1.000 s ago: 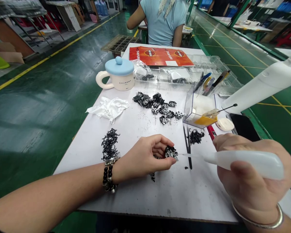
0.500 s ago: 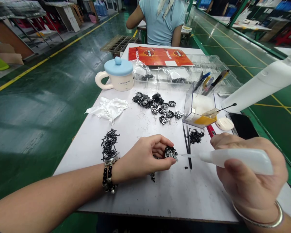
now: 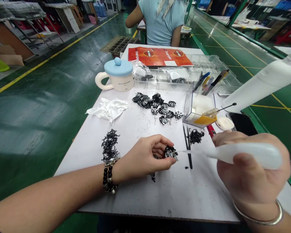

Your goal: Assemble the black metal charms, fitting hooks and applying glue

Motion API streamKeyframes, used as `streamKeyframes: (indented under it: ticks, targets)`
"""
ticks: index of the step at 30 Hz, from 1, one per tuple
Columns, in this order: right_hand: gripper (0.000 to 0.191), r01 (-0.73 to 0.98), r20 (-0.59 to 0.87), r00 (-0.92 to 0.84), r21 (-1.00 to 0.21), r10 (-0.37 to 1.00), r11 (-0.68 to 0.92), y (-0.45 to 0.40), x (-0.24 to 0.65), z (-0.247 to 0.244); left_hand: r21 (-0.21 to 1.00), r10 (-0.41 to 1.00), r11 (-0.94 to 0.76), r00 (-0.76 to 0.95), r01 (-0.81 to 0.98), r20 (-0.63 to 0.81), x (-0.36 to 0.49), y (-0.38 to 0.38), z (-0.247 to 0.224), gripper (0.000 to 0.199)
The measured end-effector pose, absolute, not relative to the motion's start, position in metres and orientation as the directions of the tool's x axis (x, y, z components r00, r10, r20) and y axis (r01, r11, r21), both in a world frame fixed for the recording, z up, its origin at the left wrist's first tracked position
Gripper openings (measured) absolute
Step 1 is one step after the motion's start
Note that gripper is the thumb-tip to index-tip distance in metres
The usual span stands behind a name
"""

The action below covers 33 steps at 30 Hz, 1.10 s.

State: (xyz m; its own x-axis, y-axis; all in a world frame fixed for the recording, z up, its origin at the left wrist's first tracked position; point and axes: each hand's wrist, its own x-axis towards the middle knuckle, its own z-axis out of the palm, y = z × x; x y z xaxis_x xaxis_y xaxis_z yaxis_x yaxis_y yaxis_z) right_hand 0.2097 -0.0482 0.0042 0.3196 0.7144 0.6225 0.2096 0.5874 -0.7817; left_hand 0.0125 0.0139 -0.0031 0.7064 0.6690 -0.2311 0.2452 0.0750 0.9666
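My left hand (image 3: 145,155) pinches a small black and silver part (image 3: 171,153) between thumb and fingers, low over the white table. In my right hand (image 3: 252,174) is a translucent white bottle (image 3: 254,155), lying sideways with its thin tip pointing left at the part; a small gap seems to separate them. A pair of black tweezers (image 3: 189,152) lies under the tip. Beyond my left hand is a pile of similar black and silver parts (image 3: 155,103). Small black curved pieces form one heap by my left wrist (image 3: 110,144) and another beside the tweezers (image 3: 196,136).
A white cloth (image 3: 108,109) and a lidded mug (image 3: 118,76) stand left. At right are a clear pen holder (image 3: 200,110), a phone (image 3: 242,124) and a large white tube (image 3: 262,82). A red sheet (image 3: 157,56) lies at the back; a person (image 3: 161,22) sits beyond.
My right hand and the bottle have moved slightly right, drawing the tip away from the part. My left hand has hardly moved.
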Motion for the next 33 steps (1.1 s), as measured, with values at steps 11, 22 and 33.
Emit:
streamKeyframes:
  ticks: [11,22,33]
  targets:
    - [0.026,0.473,0.369,0.324,-0.861,0.871,0.189,-0.009,0.219,-0.024,0.97,0.814,0.044,0.555,0.239,-0.174,0.011,0.027,-0.002,0.033]
    - [0.014,0.784,0.424,-0.133,-0.508,0.896,0.357,-0.025,0.206,-0.017,0.98,0.888,-0.034,0.457,0.198,-0.061,0.007,0.034,-0.002,0.041]
    - [0.011,0.679,0.263,-0.503,-0.47,0.824,0.564,-0.035,0.183,-0.036,0.983,0.898,-0.096,0.439,0.154,0.019,0.01,0.033,-0.006,0.034]
